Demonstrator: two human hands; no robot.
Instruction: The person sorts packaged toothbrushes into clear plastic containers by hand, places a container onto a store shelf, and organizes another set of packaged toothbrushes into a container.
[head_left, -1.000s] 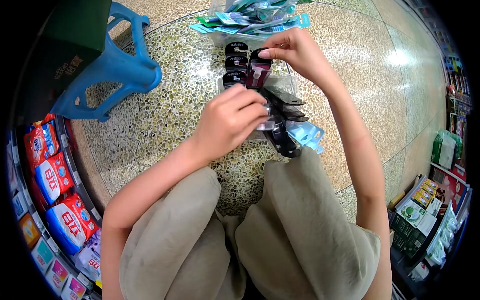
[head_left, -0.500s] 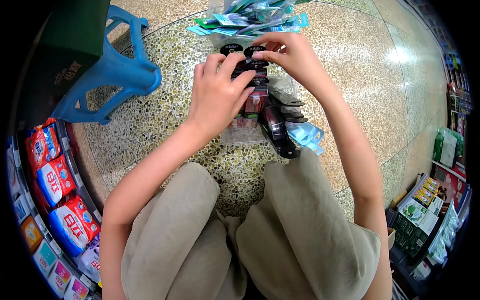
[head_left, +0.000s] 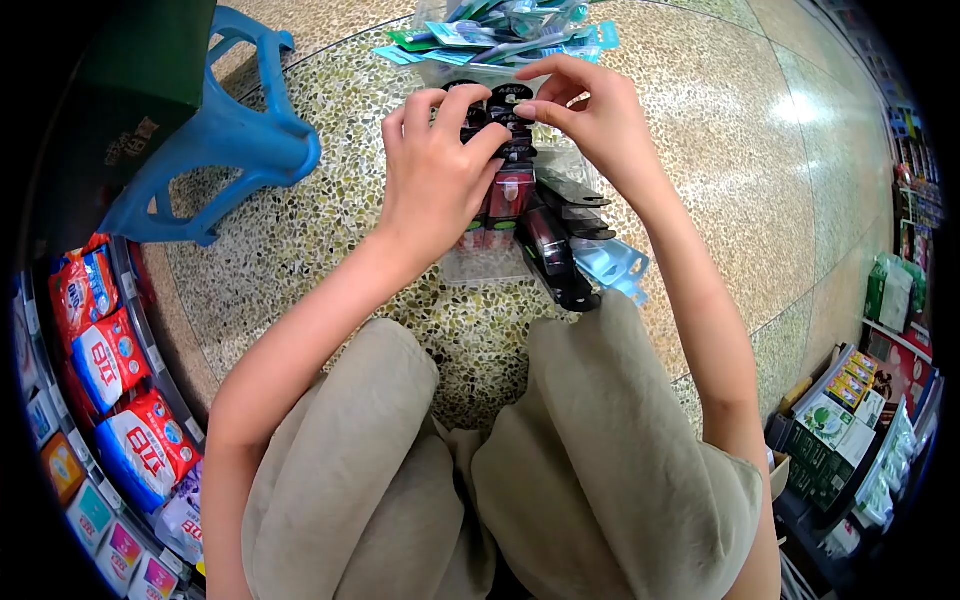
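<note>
In the head view, several black-carded blister packs (head_left: 511, 192) stand in a row inside a clear plastic box (head_left: 485, 268) on the floor. Their rounded black tops have hang holes, and reddish contents show through the nearest pack. Over the left side of the row is my left hand (head_left: 438, 165), its fingers curved and apart, thumb beside the pack tops. At the far end, my right hand (head_left: 592, 115) has thumb and forefinger at the edge of one rounded black tag (head_left: 511, 92). Its other fingers are curled. More black packs (head_left: 552, 250) lean out on the box's right side.
A heap of packaged toothbrushes (head_left: 500, 38) lies beyond the box. Blue plastic hangers or tags (head_left: 612, 265) are by my right knee. A blue stool (head_left: 235, 135) bearing a dark green box (head_left: 130, 100) stands left. Shelves hold detergent bags (head_left: 148, 450) left and boxed goods (head_left: 835, 430) right.
My left hand has shifted slightly up and left, its thumb lifting off the nearer packs. My right hand has edged right, and more of the far black tag and nearest reddish pack shows.
</note>
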